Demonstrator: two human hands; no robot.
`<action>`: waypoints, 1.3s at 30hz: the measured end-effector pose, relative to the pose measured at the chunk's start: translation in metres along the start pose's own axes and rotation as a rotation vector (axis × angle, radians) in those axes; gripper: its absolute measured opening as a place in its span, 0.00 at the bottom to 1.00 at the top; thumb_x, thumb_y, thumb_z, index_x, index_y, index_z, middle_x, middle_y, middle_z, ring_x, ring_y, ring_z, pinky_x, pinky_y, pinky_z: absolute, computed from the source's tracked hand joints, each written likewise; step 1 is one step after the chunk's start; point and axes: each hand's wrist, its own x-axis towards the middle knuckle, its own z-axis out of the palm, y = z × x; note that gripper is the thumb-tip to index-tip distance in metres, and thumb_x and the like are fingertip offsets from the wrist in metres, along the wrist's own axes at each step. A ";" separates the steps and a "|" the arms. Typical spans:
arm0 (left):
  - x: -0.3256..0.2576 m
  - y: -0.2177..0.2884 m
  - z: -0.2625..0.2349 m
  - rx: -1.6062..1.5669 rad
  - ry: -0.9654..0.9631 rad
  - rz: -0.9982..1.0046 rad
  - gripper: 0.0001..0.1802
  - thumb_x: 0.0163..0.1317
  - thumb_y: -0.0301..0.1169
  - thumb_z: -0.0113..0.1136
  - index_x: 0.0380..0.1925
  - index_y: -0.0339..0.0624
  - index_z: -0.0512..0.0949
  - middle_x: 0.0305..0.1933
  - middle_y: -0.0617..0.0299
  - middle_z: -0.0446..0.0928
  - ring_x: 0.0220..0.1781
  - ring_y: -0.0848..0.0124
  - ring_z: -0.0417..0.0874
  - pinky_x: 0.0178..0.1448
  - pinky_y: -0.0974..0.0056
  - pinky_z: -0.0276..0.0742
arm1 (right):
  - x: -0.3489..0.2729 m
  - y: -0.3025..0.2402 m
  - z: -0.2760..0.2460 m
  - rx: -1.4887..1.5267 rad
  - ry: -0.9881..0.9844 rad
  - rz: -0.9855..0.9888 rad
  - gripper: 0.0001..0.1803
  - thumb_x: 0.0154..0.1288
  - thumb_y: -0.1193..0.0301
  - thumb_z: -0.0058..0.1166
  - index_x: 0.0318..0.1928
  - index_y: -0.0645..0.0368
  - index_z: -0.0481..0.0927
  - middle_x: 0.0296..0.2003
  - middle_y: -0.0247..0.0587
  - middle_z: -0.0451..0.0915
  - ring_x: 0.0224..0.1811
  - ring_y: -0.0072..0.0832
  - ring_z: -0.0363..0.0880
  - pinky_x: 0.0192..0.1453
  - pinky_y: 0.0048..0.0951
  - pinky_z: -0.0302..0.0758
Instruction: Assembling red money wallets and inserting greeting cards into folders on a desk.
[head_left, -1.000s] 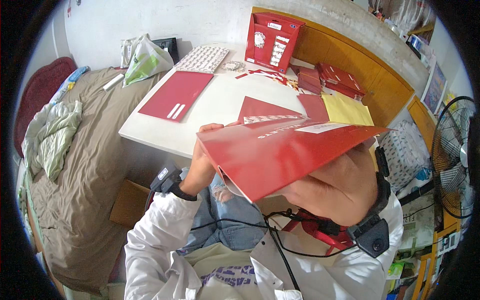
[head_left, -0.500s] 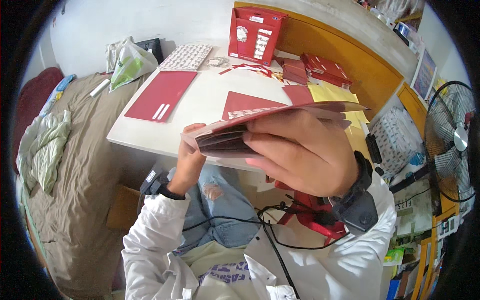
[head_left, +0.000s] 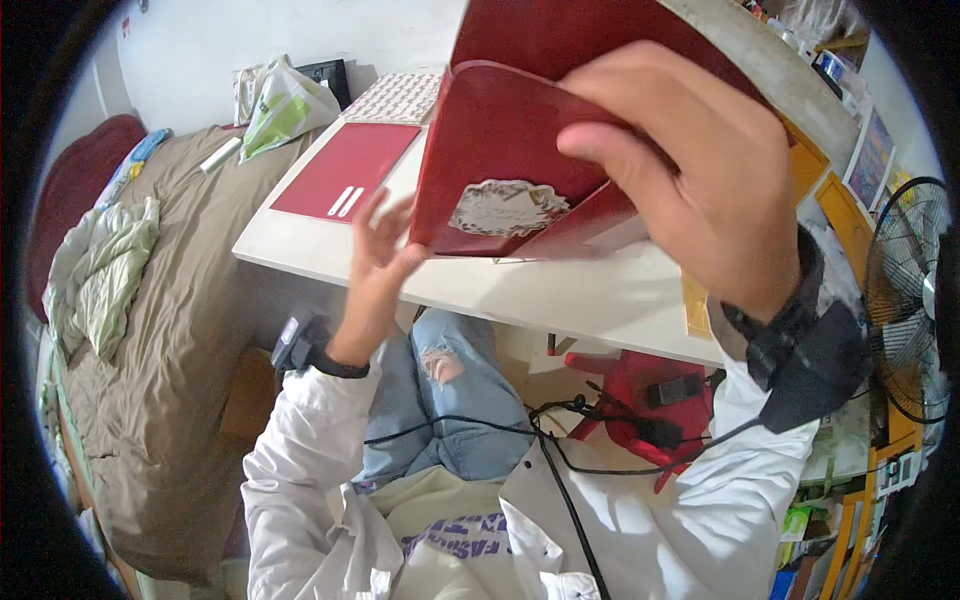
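A red paper folder (head_left: 520,140) is raised in front of me above the table's near edge. Its taller back panel rises past the top of the picture, and a white floral label (head_left: 508,208) is stuck on its front. My right hand (head_left: 700,180) is closed over the upper right of the folder, its thumb near the front face and its fingers at the top edge. At the lower left corner, my left hand (head_left: 383,250) grips with its thumb; its fingers are bent beside the folder's left edge and partly hidden.
Under the folder is a white table (head_left: 310,245), with a flat red panel (head_left: 347,170) and a patterned white sheet (head_left: 393,98) at its left. A bed (head_left: 190,300) with a plastic bag (head_left: 285,105) lies left. A red stool (head_left: 640,400), cables and a fan (head_left: 905,300) are right.
The folder has been lifted and tipped up, so its labelled front now faces me. My right hand rose to the upper right; my left hand stays at the lower left corner.
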 end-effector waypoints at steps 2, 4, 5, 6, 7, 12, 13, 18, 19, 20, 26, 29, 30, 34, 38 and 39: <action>0.005 0.014 -0.010 0.104 0.006 0.143 0.45 0.50 0.37 0.67 0.64 0.43 0.51 0.64 0.46 0.58 0.65 0.60 0.61 0.65 0.56 0.60 | 0.012 0.002 0.009 0.047 -0.023 -0.038 0.11 0.50 0.76 0.60 0.36 0.65 0.76 0.31 0.46 0.77 0.31 0.39 0.77 0.35 0.30 0.73; 0.009 0.034 0.005 0.130 -0.077 0.240 0.37 0.52 0.34 0.67 0.59 0.39 0.60 0.58 0.50 0.67 0.59 0.66 0.70 0.61 0.60 0.66 | 0.015 0.003 0.018 0.002 -0.048 -0.041 0.11 0.51 0.75 0.60 0.36 0.65 0.77 0.31 0.45 0.77 0.31 0.40 0.77 0.35 0.30 0.73; 0.008 0.041 0.004 0.132 -0.077 0.239 0.37 0.52 0.34 0.67 0.59 0.39 0.60 0.58 0.50 0.67 0.59 0.66 0.70 0.61 0.60 0.66 | 0.016 0.004 0.027 -0.032 -0.068 -0.051 0.11 0.52 0.73 0.60 0.36 0.64 0.77 0.32 0.44 0.78 0.32 0.40 0.77 0.36 0.31 0.73; 0.009 0.044 -0.002 0.265 -0.117 0.004 0.31 0.53 0.31 0.65 0.56 0.38 0.64 0.54 0.53 0.71 0.54 0.69 0.73 0.57 0.63 0.69 | 0.016 0.007 0.041 -0.004 -0.070 -0.052 0.13 0.51 0.70 0.60 0.36 0.62 0.77 0.33 0.43 0.78 0.35 0.40 0.77 0.37 0.32 0.73; 0.009 0.048 -0.004 0.396 -0.152 -0.225 0.26 0.55 0.29 0.63 0.53 0.36 0.67 0.50 0.55 0.75 0.49 0.72 0.76 0.53 0.67 0.72 | 0.019 0.009 0.047 -0.005 -0.067 -0.055 0.13 0.51 0.70 0.60 0.36 0.62 0.77 0.33 0.43 0.78 0.35 0.40 0.77 0.37 0.32 0.73; -0.002 0.033 -0.019 0.177 0.100 0.032 0.16 0.60 0.23 0.54 0.48 0.32 0.70 0.46 0.57 0.76 0.45 0.73 0.77 0.50 0.68 0.73 | -0.003 0.045 0.047 -0.185 0.225 -0.008 0.17 0.53 0.69 0.62 0.44 0.60 0.77 0.41 0.42 0.78 0.40 0.36 0.78 0.45 0.29 0.74; -0.004 0.032 -0.018 0.114 0.184 0.033 0.16 0.61 0.24 0.54 0.49 0.33 0.68 0.47 0.57 0.75 0.47 0.72 0.76 0.51 0.67 0.73 | -0.022 0.060 0.052 -0.163 0.347 0.071 0.13 0.54 0.63 0.61 0.36 0.57 0.78 0.32 0.40 0.77 0.33 0.36 0.78 0.35 0.33 0.75; -0.005 0.040 -0.036 0.015 0.299 0.122 0.16 0.63 0.28 0.53 0.50 0.37 0.69 0.50 0.59 0.74 0.50 0.71 0.75 0.54 0.65 0.70 | -0.131 0.082 0.088 -0.118 -0.460 0.980 0.31 0.57 0.45 0.51 0.52 0.55 0.74 0.47 0.51 0.74 0.51 0.41 0.73 0.56 0.37 0.68; -0.005 0.043 -0.034 0.010 0.324 0.127 0.16 0.63 0.28 0.53 0.50 0.37 0.69 0.50 0.60 0.74 0.50 0.71 0.75 0.54 0.65 0.70 | -0.139 0.084 0.095 -0.119 -0.463 0.982 0.31 0.57 0.45 0.51 0.52 0.55 0.74 0.47 0.51 0.74 0.51 0.41 0.73 0.56 0.37 0.68; -0.005 0.043 -0.035 0.009 0.323 0.124 0.16 0.63 0.28 0.53 0.50 0.37 0.69 0.50 0.60 0.74 0.50 0.71 0.75 0.54 0.65 0.70 | -0.144 0.087 0.102 -0.197 -0.484 1.027 0.29 0.57 0.46 0.51 0.47 0.59 0.75 0.40 0.50 0.74 0.44 0.40 0.73 0.49 0.35 0.69; -0.004 0.040 -0.040 -0.024 0.365 0.214 0.16 0.63 0.28 0.52 0.51 0.38 0.68 0.50 0.59 0.74 0.50 0.70 0.75 0.53 0.63 0.72 | -0.149 0.119 0.125 -0.286 -0.823 0.831 0.32 0.54 0.42 0.50 0.38 0.61 0.79 0.29 0.49 0.72 0.35 0.41 0.74 0.41 0.35 0.70; -0.005 0.035 -0.045 0.005 0.390 0.226 0.16 0.63 0.28 0.52 0.51 0.38 0.68 0.50 0.59 0.74 0.50 0.70 0.75 0.53 0.63 0.72 | -0.161 0.115 0.140 -0.164 -1.045 1.048 0.38 0.48 0.37 0.52 0.42 0.62 0.78 0.33 0.53 0.75 0.36 0.44 0.76 0.42 0.38 0.71; -0.006 0.034 -0.047 -0.001 0.399 0.204 0.16 0.63 0.28 0.52 0.51 0.38 0.68 0.50 0.59 0.74 0.50 0.70 0.76 0.53 0.63 0.72 | -0.169 0.110 0.145 -0.186 -0.963 1.066 0.42 0.45 0.36 0.54 0.44 0.64 0.76 0.36 0.56 0.76 0.38 0.44 0.77 0.43 0.38 0.72; -0.008 0.031 -0.052 -0.010 0.379 0.170 0.17 0.63 0.29 0.53 0.51 0.38 0.68 0.50 0.59 0.74 0.49 0.70 0.76 0.53 0.63 0.73 | -0.182 0.123 0.147 -0.104 -0.899 1.182 0.48 0.39 0.39 0.63 0.47 0.72 0.72 0.41 0.57 0.77 0.44 0.41 0.78 0.46 0.34 0.73; -0.008 0.029 -0.051 0.025 0.388 0.183 0.18 0.63 0.29 0.54 0.52 0.38 0.68 0.50 0.59 0.74 0.50 0.69 0.76 0.54 0.63 0.73 | -0.201 0.134 0.153 0.015 -0.778 1.249 0.41 0.40 0.48 0.68 0.46 0.70 0.72 0.37 0.47 0.79 0.38 0.31 0.79 0.41 0.29 0.73; -0.009 0.029 -0.051 0.023 0.399 0.157 0.18 0.63 0.29 0.54 0.52 0.38 0.67 0.51 0.58 0.74 0.50 0.69 0.75 0.54 0.63 0.72 | -0.200 0.132 0.153 0.080 -0.713 1.282 0.38 0.41 0.51 0.69 0.45 0.69 0.73 0.35 0.44 0.80 0.35 0.27 0.79 0.39 0.26 0.73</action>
